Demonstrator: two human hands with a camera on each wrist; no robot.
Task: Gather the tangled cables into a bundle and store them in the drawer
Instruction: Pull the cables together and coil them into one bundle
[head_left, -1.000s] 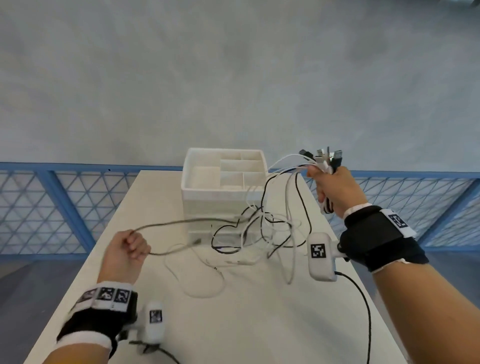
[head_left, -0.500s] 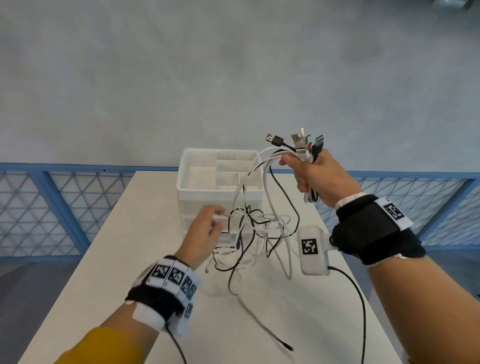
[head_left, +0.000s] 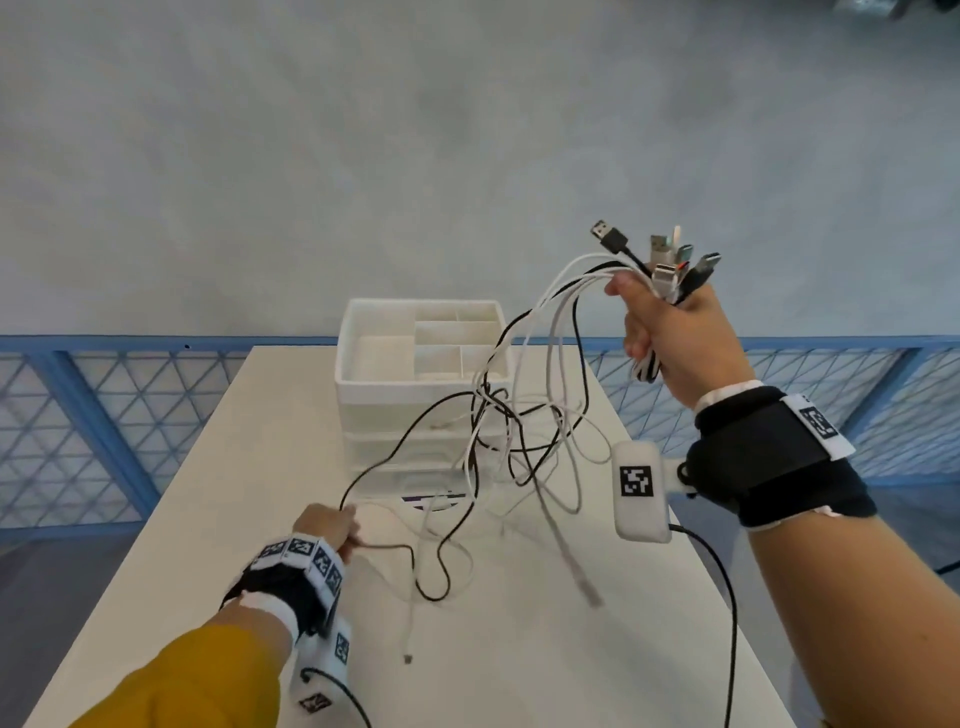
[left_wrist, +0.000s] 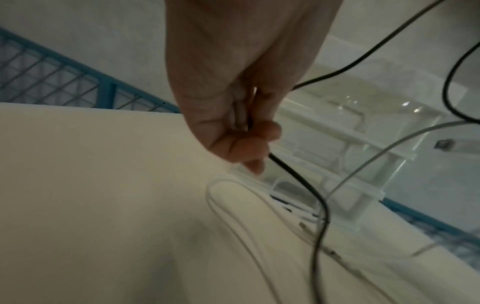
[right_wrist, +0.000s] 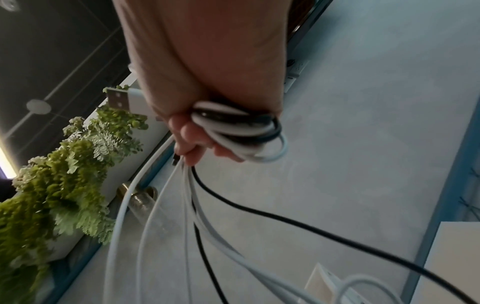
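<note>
My right hand (head_left: 657, 322) is raised above the table's right edge and grips a bunch of black and white cables (head_left: 524, 415); their USB plugs (head_left: 660, 257) stick up out of the fist. In the right wrist view the cables (right_wrist: 233, 131) loop round the right hand (right_wrist: 197, 127). The tangle hangs down in front of the white drawer unit (head_left: 421, 384). Low on the table, my left hand (head_left: 332, 527) pinches a black and a white strand; the left wrist view shows the left hand (left_wrist: 244, 131) closed on the cables (left_wrist: 296, 174). Loose ends trail on the table.
The white table (head_left: 218, 499) is narrow, with blue mesh railing (head_left: 78, 431) behind and on both sides. The drawer unit has an open divided tray on top (head_left: 431, 332) and clear drawer fronts (left_wrist: 363, 123) below. A black wrist-camera lead (head_left: 727, 597) hangs at the right.
My right hand has lifted the plug ends higher and further right. My left hand has drawn back from the tangle toward me, down to the table, pulling strands with it.
</note>
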